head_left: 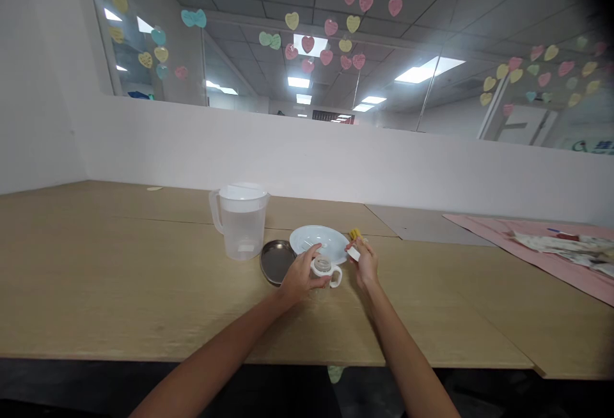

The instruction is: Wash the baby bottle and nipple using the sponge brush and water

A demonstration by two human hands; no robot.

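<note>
Fingers of my left hand (299, 277) are wrapped round a small clear container with a white collar and handle (336, 276), its round mouth facing up. My right hand (365, 263) pinches a small white piece (354, 252), perhaps a lid, just right of the container. A yellow brush-like tip (354, 234) shows beyond my right fingers; whether I hold it too is unclear. Behind both hands lies a white plate (307, 234) with small items on it that are hard to make out. A dark metal tray (275, 263) is beside my left hand.
A translucent pitcher (244, 229) with a white lid stands at the left, behind the metal tray. On the right, a pink cloth (542, 264) bears crumpled wrappings. The wooden table's (144, 296) front edge runs below my forearms, and a white wall (311, 162) rises behind.
</note>
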